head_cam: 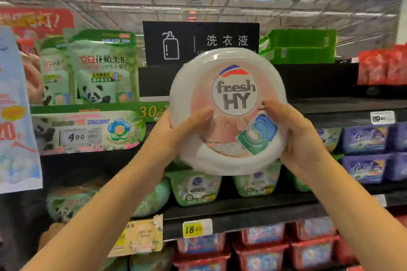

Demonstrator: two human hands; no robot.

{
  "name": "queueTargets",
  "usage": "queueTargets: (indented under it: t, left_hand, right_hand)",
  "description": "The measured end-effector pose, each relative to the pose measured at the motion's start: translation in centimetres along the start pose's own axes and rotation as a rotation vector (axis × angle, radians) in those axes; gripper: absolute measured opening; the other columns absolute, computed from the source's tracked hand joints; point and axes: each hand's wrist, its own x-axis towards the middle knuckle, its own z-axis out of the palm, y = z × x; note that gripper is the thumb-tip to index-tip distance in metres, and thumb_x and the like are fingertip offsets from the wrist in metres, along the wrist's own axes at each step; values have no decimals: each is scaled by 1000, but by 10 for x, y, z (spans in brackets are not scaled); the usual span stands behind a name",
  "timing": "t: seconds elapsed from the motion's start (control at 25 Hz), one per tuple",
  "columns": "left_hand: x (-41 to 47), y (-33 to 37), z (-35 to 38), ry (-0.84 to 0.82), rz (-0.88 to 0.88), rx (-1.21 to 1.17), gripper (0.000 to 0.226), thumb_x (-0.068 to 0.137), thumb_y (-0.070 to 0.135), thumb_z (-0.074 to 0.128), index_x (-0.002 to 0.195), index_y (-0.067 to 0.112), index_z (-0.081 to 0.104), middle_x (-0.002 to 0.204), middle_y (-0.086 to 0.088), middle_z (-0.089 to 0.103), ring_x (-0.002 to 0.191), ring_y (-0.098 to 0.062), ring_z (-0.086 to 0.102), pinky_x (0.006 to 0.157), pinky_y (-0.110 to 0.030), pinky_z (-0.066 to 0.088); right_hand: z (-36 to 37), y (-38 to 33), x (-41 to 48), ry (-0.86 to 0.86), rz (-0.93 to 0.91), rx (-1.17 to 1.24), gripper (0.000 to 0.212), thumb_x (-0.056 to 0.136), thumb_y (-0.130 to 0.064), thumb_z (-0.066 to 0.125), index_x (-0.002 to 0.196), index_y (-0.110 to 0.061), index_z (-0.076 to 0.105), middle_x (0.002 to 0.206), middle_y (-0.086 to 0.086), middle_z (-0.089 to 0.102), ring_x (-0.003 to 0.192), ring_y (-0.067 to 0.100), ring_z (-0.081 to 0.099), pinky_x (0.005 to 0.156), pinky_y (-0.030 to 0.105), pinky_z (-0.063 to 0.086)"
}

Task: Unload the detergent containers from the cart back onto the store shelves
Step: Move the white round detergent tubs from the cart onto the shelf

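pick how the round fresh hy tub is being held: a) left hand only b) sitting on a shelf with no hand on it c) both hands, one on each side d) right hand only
C: the left hand grips the left edge of the tub and the right hand grips its right edge.

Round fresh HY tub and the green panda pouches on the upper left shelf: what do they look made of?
Round tub: seems rigid plastic, milky white and semi-glossy; soft highlights run along its smooth moulded rim. Panda pouches: likely flexible plastic film, glossy; flat sealed edges and sheen suggest it, though blur leaves it open.
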Motion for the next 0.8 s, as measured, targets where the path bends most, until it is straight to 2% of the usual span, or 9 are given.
queueTargets:
  t: [0.2, 0.32, 0.4, 0.48, 0.56, 0.68, 0.8]
  left_hand:
    - [95, -7, 32, -39, 29, 73, 31, 65, 53, 79, 84, 29, 74, 90, 6, 76, 77, -6, 71, 64, -19, 55]
    - [136, -15, 51, -122, 41, 108, 20, 61, 57, 65, 75, 46, 75, 85, 10, 76, 72, -4, 72, 57, -17, 54]
    - [160, -19, 60, -184, 18, 151, 20, 58, 62, 64, 74, 52, 72, 85, 12, 76, 74, -5, 73, 56, -16, 54]
    - [183, -25, 67, -241, -11, 190, 39, 53, 69, 65, 86, 48, 71, 91, 12, 76, 81, -7, 73, 61, -21, 58]
    - [203, -31, 78, -285, -40, 211, 61, 51, 71, 67, 103, 39, 65, 98, 10, 76, 88, -10, 73, 72, -29, 59]
    - [235, -39, 100, -340, -48, 200, 71, 51, 69, 67, 111, 32, 61, 100, 9, 75, 92, -11, 72, 81, -35, 57]
    - [270, -44, 128, -355, -88, 246, 87, 44, 73, 66, 119, 28, 59, 107, 4, 74, 99, -18, 70, 92, -42, 54]
  right_hand:
    - [-63, -15, 70, 5, -65, -40, 54, 70, -38, 66, 118, -12, 62, 102, 5, 74, 90, 19, 71, 75, 31, 58]
    - [-99, -15, 94, 16, -85, -75, 53, 71, -39, 66, 118, -15, 61, 102, 4, 74, 90, 18, 72, 73, 31, 59]
    - [-121, -16, 105, 26, -87, -79, 56, 68, -40, 68, 118, -15, 61, 102, 4, 74, 89, 19, 72, 72, 31, 59]
    - [-141, -15, 113, 49, -100, -97, 58, 70, -40, 66, 121, -14, 60, 105, 4, 74, 92, 19, 71, 75, 31, 58]
    - [-161, -14, 118, 105, -97, -122, 58, 76, -38, 62, 128, -12, 57, 109, 4, 72, 96, 19, 70, 79, 31, 58]
    - [-196, -22, 129, 144, -67, -162, 53, 83, -36, 56, 130, -12, 56, 115, 5, 70, 100, 20, 68, 84, 33, 57]
    - [-235, -41, 144, 135, -6, -260, 45, 84, -38, 54, 122, -15, 61, 115, 5, 71, 100, 20, 68, 83, 33, 58]
